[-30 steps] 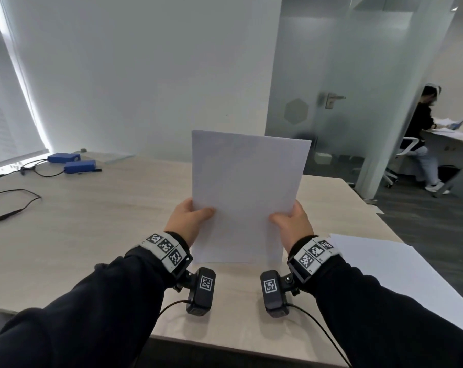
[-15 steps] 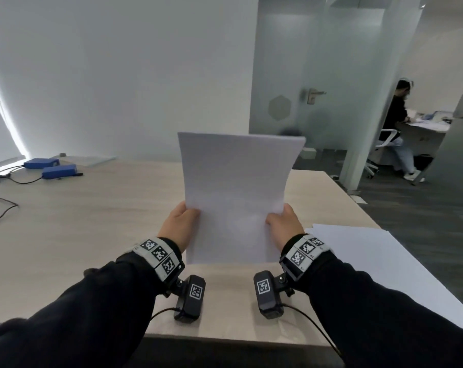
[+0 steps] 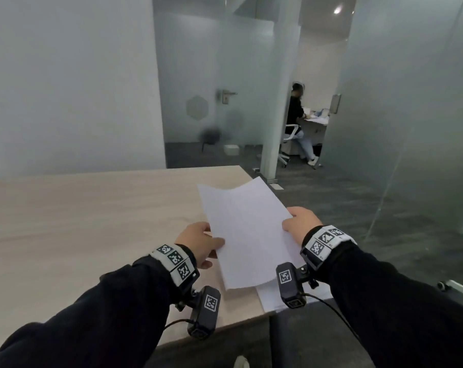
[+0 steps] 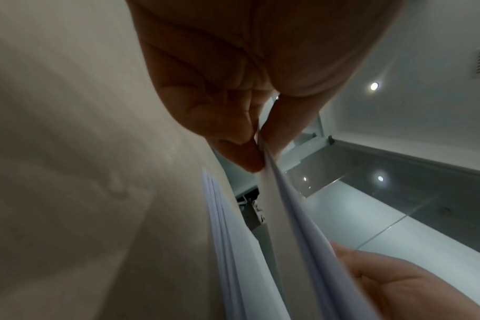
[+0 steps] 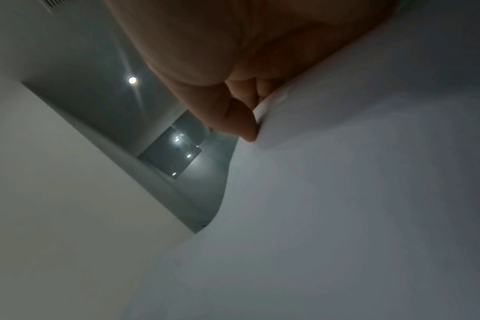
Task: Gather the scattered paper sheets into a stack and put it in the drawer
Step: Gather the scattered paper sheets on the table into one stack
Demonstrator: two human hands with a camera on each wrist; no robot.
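I hold a stack of white paper sheets point(image 3: 247, 232) in both hands, tilted flat over the right end of the wooden table point(image 3: 92, 221). My left hand point(image 3: 202, 243) pinches the stack's left edge between thumb and fingers; the pinch on the paper stack point(image 4: 288, 216) shows close up in the left wrist view. My right hand point(image 3: 300, 221) grips the right edge, thumb on top. In the right wrist view the paper stack point(image 5: 343, 194) fills the frame under my right hand point(image 5: 241, 121). More white paper point(image 3: 273, 297) lies on the table corner beneath the held stack. No drawer is in view.
Dark carpet point(image 3: 358, 221) lies past the table's right edge. Frosted glass partitions point(image 3: 411, 102) and a door with a handle point(image 3: 226, 95) stand behind. A seated person point(image 3: 298, 120) works at a far desk.
The stack has gone from upright in front of me to tilted flat and moved right, toward the table's right end. My view has turned right with it.
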